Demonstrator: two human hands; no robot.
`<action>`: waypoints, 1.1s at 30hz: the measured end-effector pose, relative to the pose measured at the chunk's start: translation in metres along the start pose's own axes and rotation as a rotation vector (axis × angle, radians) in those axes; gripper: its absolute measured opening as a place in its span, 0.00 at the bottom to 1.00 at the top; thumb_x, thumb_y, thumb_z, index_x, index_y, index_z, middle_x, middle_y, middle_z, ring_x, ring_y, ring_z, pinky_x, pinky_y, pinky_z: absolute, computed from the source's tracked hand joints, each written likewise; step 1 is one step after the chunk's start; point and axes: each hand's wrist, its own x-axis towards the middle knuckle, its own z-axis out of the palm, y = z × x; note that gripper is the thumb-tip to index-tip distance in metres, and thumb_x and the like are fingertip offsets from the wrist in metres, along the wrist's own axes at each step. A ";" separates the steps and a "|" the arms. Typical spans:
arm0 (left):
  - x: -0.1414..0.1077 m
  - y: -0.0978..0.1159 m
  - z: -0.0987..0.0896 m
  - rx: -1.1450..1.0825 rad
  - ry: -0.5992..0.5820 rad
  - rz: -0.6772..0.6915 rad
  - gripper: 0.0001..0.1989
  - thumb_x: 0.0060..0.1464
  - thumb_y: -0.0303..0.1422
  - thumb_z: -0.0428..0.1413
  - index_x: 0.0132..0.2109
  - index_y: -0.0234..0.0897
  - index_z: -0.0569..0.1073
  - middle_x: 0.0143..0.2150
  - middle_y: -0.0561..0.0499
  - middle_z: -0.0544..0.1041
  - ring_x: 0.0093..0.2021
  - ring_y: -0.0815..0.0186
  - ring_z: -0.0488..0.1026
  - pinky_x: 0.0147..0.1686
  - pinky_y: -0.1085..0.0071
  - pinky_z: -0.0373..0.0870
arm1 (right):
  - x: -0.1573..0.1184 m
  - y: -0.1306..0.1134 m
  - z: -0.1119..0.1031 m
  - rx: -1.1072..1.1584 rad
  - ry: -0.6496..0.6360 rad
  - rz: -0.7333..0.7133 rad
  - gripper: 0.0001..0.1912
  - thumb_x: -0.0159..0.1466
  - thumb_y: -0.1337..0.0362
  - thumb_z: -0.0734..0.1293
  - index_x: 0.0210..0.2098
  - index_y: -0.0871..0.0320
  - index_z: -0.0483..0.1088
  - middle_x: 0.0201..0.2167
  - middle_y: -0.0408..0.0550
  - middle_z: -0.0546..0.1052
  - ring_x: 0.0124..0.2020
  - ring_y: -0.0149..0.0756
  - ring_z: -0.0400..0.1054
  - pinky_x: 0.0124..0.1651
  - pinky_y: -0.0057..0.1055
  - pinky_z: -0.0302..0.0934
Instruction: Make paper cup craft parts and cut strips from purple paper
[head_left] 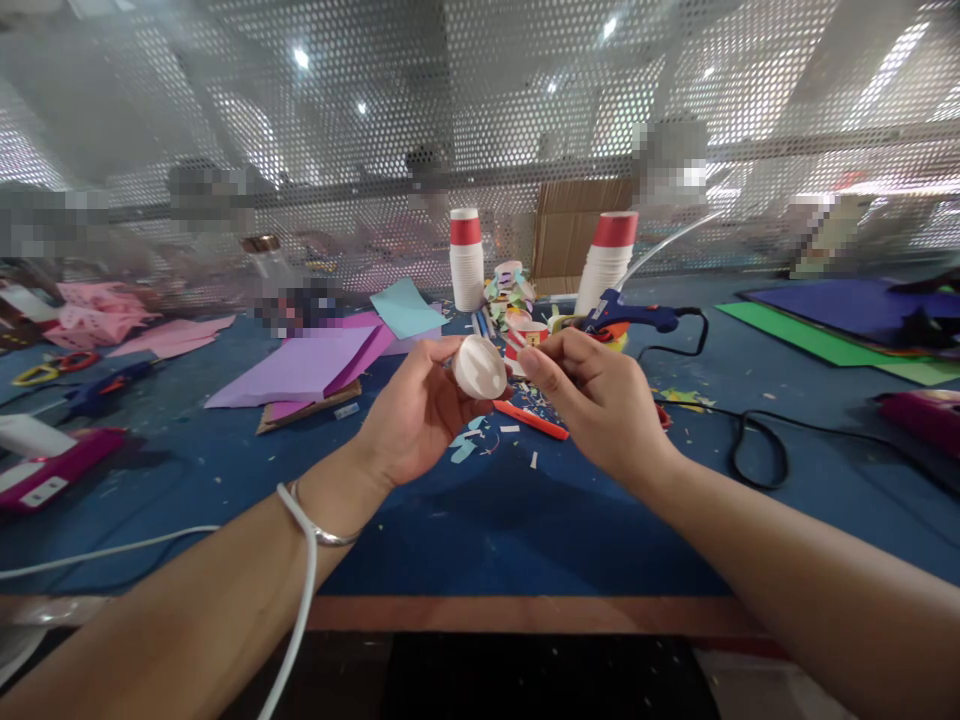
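Observation:
A small white paper cup (481, 367) is tilted toward the camera, with my left hand (420, 410) wrapped round it. Just to its right, my right hand (611, 400) is closed in a pinch, thumb against fingers; what it holds, if anything, is too small to name. Behind the hands stands a red and white cup (527, 337), partly covered by my right hand. On the blue table (510, 540) below lie an orange-red pen-like tool (534, 420) and blue paper scraps (465, 447).
Two cup stacks (467, 262) (607, 255) stand at the back. A blue glue gun (637, 315) with a black cord (757, 480) is right of centre. Purple paper (300, 365) lies left, green paper (795, 340) right. A white cable (304, 600) hangs over my left wrist.

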 end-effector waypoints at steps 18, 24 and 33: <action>-0.006 -0.005 -0.003 0.386 -0.032 0.507 0.22 0.46 0.28 0.70 0.48 0.43 0.74 0.47 0.50 0.77 0.46 0.64 0.76 0.48 0.67 0.78 | 0.000 0.002 0.002 0.123 -0.092 0.086 0.22 0.67 0.44 0.67 0.32 0.57 0.66 0.22 0.37 0.63 0.23 0.26 0.52 0.24 0.30 0.45; -0.008 -0.008 -0.001 0.458 0.037 0.546 0.26 0.44 0.28 0.72 0.51 0.43 0.73 0.50 0.49 0.73 0.48 0.64 0.75 0.45 0.70 0.81 | -0.002 0.002 0.004 0.096 -0.145 0.101 0.21 0.67 0.45 0.67 0.35 0.57 0.68 0.24 0.39 0.66 0.23 0.26 0.54 0.25 0.30 0.48; -0.008 -0.009 -0.001 0.447 0.066 0.558 0.29 0.43 0.27 0.73 0.50 0.43 0.71 0.50 0.50 0.74 0.45 0.66 0.77 0.48 0.68 0.79 | -0.003 -0.003 0.004 0.136 -0.144 0.050 0.20 0.68 0.48 0.66 0.31 0.57 0.66 0.22 0.37 0.63 0.22 0.25 0.53 0.24 0.30 0.46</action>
